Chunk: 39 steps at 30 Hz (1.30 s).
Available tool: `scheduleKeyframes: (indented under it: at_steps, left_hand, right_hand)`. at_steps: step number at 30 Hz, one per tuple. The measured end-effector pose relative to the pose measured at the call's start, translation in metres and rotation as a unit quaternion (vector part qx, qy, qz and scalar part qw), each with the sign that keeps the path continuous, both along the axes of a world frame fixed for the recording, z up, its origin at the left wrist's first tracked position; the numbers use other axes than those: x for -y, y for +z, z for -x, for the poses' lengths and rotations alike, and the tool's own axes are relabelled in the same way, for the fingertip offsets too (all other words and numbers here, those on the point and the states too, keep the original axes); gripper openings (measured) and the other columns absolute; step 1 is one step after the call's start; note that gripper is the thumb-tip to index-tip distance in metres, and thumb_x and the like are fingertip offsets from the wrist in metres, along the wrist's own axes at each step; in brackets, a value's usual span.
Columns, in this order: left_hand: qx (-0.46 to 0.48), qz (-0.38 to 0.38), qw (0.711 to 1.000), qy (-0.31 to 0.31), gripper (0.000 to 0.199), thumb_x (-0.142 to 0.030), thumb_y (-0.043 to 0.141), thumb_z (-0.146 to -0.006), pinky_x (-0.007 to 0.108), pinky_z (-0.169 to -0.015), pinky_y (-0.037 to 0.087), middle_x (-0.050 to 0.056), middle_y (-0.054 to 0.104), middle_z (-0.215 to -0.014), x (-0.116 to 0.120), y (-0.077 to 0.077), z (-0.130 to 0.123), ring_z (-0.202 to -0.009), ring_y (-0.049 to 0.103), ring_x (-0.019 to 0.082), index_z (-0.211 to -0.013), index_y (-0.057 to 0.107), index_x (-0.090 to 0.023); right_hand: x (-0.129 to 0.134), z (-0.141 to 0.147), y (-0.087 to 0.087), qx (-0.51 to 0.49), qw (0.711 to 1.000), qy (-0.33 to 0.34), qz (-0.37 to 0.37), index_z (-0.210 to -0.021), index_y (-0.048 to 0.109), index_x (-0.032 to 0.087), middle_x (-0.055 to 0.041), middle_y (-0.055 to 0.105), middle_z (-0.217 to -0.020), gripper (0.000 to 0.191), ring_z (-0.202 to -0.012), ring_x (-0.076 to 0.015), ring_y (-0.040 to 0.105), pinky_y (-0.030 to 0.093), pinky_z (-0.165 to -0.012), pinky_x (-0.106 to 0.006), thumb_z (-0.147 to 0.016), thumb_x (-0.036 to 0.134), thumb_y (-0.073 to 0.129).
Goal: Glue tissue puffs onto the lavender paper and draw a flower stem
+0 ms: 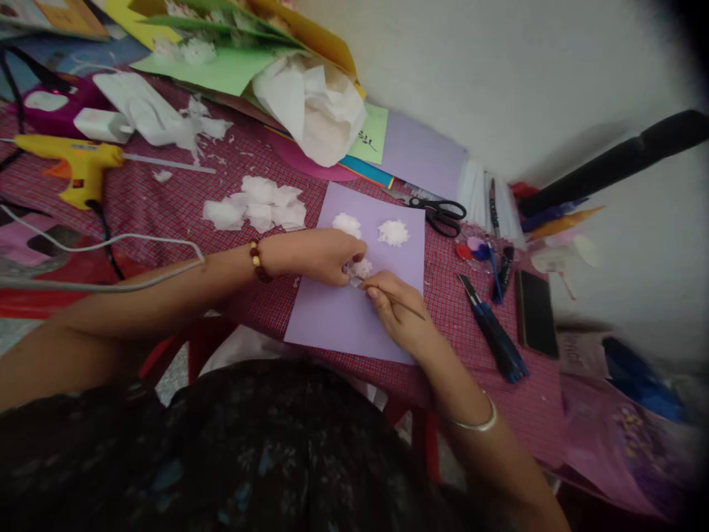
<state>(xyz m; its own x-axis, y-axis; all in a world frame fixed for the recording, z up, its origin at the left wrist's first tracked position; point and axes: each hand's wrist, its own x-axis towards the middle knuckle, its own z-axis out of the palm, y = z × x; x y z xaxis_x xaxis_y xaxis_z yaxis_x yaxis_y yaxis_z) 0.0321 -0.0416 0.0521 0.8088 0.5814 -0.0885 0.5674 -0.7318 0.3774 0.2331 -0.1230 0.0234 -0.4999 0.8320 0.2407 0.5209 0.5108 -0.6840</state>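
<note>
A purple sheet of paper (337, 318) lies on the table with two ruffled white paper flowers, one on the left (346, 223) and one on the right (393, 233). Below them sits a third white flower (362, 267), partly covered by my fingers. My left hand (329, 255) is closed, its fingertips pinching this third flower at the edge. From the other side my right hand (399, 314) grips a thin brown stick (407, 305), its tip at the flower's lower edge. What kind of stick it is, I cannot make out.
White tissue pieces (263, 205) lie left of the sheet. A yellow glue gun (83, 166) with cables is at far left. Black scissors (440, 213) touch the sheet's upper right; a box cutter (492, 332) and phone (537, 314) lie right. A wall (498, 81) rises behind.
</note>
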Motion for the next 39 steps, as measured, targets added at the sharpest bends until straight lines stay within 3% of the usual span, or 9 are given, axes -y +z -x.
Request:
scheduleKeyframes:
  at_steps: [6,13,21,24,28,30,35,39]
  left_hand:
    - [-0.033,-0.063,0.997,0.017,0.022,-0.021,0.049,-0.081,0.029,-0.059,0.028,0.008,0.067,-0.080,0.002,-0.002,-0.006,-0.066,0.054,0.018,-0.092,0.066,-0.014]
    - [0.046,0.031,0.998,0.019,0.027,-0.018,0.057,-0.075,0.024,-0.058,0.031,0.002,0.066,-0.074,-0.006,-0.006,-0.003,-0.063,0.055,0.013,-0.100,0.066,-0.016]
    - [0.041,0.041,0.996,0.071,0.030,-0.019,0.058,-0.077,0.023,-0.055,0.028,0.001,0.064,-0.072,-0.005,-0.012,-0.007,-0.058,0.051,0.013,-0.106,0.060,-0.015]
    - [0.035,0.037,0.995,0.081,0.031,-0.020,0.057,-0.079,0.024,-0.056,0.029,0.003,0.065,-0.076,-0.002,-0.010,-0.009,-0.061,0.052,0.014,-0.110,0.059,-0.015]
    - [0.042,0.051,0.995,0.071,0.034,-0.014,0.057,-0.075,0.024,-0.056,0.030,0.002,0.064,-0.074,-0.004,-0.012,-0.007,-0.059,0.052,0.014,-0.109,0.059,-0.015]
    - [0.063,0.079,0.993,0.058,0.038,-0.008,0.054,-0.071,0.023,-0.057,0.033,0.001,0.064,-0.074,-0.010,-0.014,-0.001,-0.060,0.053,0.013,-0.108,0.060,-0.015]
    - [0.155,0.191,0.969,0.015,0.038,-0.008,0.053,-0.070,0.021,-0.065,0.044,0.002,0.067,-0.088,-0.017,-0.008,0.023,-0.075,0.062,0.013,-0.106,0.060,-0.016]
    - [0.286,0.133,0.941,0.123,0.018,-0.016,0.052,-0.081,0.023,-0.072,0.049,0.004,0.068,-0.092,0.017,-0.001,0.046,-0.079,0.062,0.013,-0.097,0.061,-0.015]
  right_hand:
    - [-0.002,-0.001,-0.001,-0.005,1.000,0.007,0.002,-0.101,0.061,0.022,-0.0047,0.061,-0.089,0.024,-0.081,-0.0165,0.059,0.047,-0.074,-0.031,-0.101,0.031,0.040]
    - [-0.001,-0.001,0.001,-0.014,1.000,0.002,0.017,-0.102,0.061,0.022,-0.0039,0.061,-0.089,0.022,-0.080,-0.0154,0.058,0.047,-0.072,-0.030,-0.101,0.030,0.040]
    - [0.002,-0.001,0.003,-0.023,1.000,0.002,0.008,-0.098,0.062,0.022,-0.0027,0.059,-0.084,0.021,-0.076,-0.0149,0.057,0.046,-0.069,-0.030,-0.100,0.029,0.042]
    - [0.006,-0.004,0.010,-0.115,0.992,-0.051,0.007,-0.093,0.064,0.024,-0.0007,0.061,-0.077,0.022,-0.065,-0.0134,0.057,0.045,-0.060,-0.029,-0.100,0.031,0.043]
    - [0.000,-0.011,0.013,-0.301,0.935,-0.188,-0.008,-0.083,0.063,0.026,0.0015,0.058,-0.062,0.027,-0.052,-0.0136,0.053,0.041,-0.047,-0.028,-0.098,0.039,0.046]
    - [-0.008,-0.014,0.009,-0.329,0.921,-0.205,0.026,-0.080,0.062,0.025,0.0020,0.057,-0.057,0.027,-0.049,-0.0137,0.053,0.039,-0.045,-0.027,-0.097,0.041,0.048]
    - [-0.021,-0.017,-0.006,-0.320,0.920,-0.178,0.137,-0.080,0.062,0.025,0.0017,0.059,-0.056,0.029,-0.045,-0.0135,0.051,0.040,-0.044,-0.028,-0.094,0.047,0.051]
    - [-0.022,-0.019,-0.014,-0.334,0.898,-0.179,0.223,-0.082,0.065,0.024,0.0014,0.059,-0.058,0.030,-0.045,-0.0120,0.050,0.040,-0.045,-0.026,-0.092,0.049,0.054]
